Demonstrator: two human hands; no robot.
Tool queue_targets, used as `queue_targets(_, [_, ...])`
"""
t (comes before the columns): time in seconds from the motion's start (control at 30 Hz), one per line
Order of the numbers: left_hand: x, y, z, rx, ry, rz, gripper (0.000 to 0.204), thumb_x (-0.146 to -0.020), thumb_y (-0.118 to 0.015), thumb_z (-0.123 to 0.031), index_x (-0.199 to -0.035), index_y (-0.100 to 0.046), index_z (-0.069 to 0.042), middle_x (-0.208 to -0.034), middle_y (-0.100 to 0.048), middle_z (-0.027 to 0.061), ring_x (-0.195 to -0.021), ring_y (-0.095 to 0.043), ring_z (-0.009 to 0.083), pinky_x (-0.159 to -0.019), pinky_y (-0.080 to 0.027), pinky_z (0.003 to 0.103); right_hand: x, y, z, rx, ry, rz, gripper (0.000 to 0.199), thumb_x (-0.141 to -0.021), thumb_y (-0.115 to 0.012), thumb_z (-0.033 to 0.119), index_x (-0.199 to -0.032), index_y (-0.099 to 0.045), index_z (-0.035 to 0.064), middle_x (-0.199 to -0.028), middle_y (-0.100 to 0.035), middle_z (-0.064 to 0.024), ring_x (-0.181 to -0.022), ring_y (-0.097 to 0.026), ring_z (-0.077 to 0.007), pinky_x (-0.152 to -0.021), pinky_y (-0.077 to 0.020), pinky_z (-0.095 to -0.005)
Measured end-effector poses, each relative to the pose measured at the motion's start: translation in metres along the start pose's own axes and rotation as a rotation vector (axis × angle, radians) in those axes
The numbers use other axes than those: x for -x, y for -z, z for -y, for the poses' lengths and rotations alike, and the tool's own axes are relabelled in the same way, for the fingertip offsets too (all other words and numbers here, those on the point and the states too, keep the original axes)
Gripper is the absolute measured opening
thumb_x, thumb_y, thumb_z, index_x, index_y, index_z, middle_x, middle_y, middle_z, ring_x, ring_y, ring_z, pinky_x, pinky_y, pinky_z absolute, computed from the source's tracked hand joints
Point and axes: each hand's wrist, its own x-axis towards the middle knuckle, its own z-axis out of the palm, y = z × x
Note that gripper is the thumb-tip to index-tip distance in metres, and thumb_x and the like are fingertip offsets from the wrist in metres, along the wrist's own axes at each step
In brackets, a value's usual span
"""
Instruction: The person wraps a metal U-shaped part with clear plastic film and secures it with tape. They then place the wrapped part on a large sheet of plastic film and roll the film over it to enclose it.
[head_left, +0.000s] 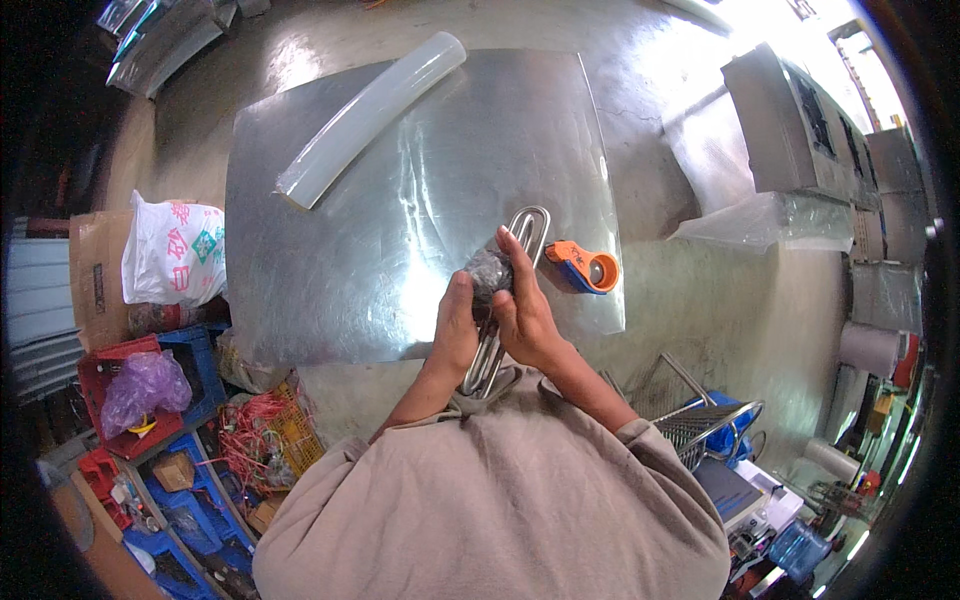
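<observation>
Above the near edge of the metal-topped table point(330, 260), I hold a long looped metal tube, like a tubular heating element point(538, 220), slanting up and to the right. Dark, see-through plastic wrapping point(488, 270) is bunched around its middle. My left hand point(457, 325) is closed against the wrapping from the left, its fingers partly hidden. On the other side, my right hand point(530, 318) presses along the tube and wrapping, fingers pointing away from me. To the right lies an orange and blue tape dispenser point(590, 268), apart from both hands.
A roll of see-through plastic film point(375, 120) lies across the table's far side. At left are a white printed sack point(178, 250), a red crate point(105, 400) and blue bins point(190, 510). A metal chair point(705, 420) stands near right; grey boxes point(765, 130) stand far right.
</observation>
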Motion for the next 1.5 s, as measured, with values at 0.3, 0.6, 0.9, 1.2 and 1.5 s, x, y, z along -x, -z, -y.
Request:
queue_targets(0.3, [-0.005, 0.002, 0.008, 0.211, 0.155, -0.126, 0.064, -0.112, -0.025, -0.054, -0.139, -0.053, -0.002, -0.126, -0.064, 0.0104, -0.112, -0.064, 0.0208, -0.096, -0.052, 0.036, 0.001, -0.016, -0.006, 0.117, -0.023, -0.067, 0.082, -0.106, -0.048, 0.04, -0.163, -0.009, -0.0044, -0.168, -0.019, -0.0278, -0.155, -0.022, -0.0426, -0.126, -0.0144, -0.0494])
queue_targets(0.6, [-0.016, 0.034, 0.025, 0.493, 0.314, 0.056, 0.072, -0.104, -0.03, -0.07, -0.136, -0.055, -0.01, -0.099, -0.07, 0.0118, -0.057, -0.056, 0.0204, -0.063, -0.054, 0.037, 0.02, -0.002, -0.043, -0.363, -0.538, -0.42, 0.082, -0.102, -0.063, 0.023, -0.163, -0.012, 0.0012, -0.163, -0.027, -0.024, -0.149, -0.034, -0.0338, -0.121, -0.0289, -0.0431])
queue_targets(0.9, [-0.019, 0.024, 0.024, 0.41, 0.36, 0.012, 0.073, -0.102, -0.028, -0.074, -0.137, -0.055, -0.016, -0.108, -0.069, 0.0075, -0.078, -0.062, 0.0185, -0.06, -0.049, 0.031, 0.005, -0.01, -0.006, -0.436, -0.732, -0.326, 0.112, -0.088, -0.083, 0.035, -0.161, -0.005, 0.0011, -0.14, -0.047, -0.0218, -0.121, -0.058, -0.0275, -0.102, -0.0503, -0.0371])
queue_targets(1.2, [-0.022, 0.03, 0.046, 0.54, 0.404, 0.021, 0.077, -0.105, -0.022, -0.071, -0.128, -0.062, -0.009, -0.1, -0.072, 0.0095, -0.072, -0.061, 0.0187, -0.066, -0.052, 0.033, 0.02, -0.016, -0.035, -0.953, -1.051, -0.465, 0.08, -0.096, -0.076, 0.029, -0.153, -0.023, 0.0113, -0.112, -0.061, -0.0118, -0.083, -0.066, -0.0193, -0.057, -0.0579, -0.0329])
queue_targets(1.5, [-0.028, 0.084, 0.071, 0.255, 0.557, -0.106, 0.064, -0.106, -0.034, -0.059, -0.143, -0.053, -0.01, -0.127, -0.066, 0.01, -0.11, -0.061, 0.028, -0.097, -0.047, 0.055, 0.005, -0.014, -0.093, -0.385, -0.681, -0.281, 0.076, -0.095, -0.078, 0.02, -0.151, -0.028, 0.0055, -0.108, -0.064, -0.0111, -0.086, -0.064, -0.0153, -0.07, -0.0564, -0.0312])
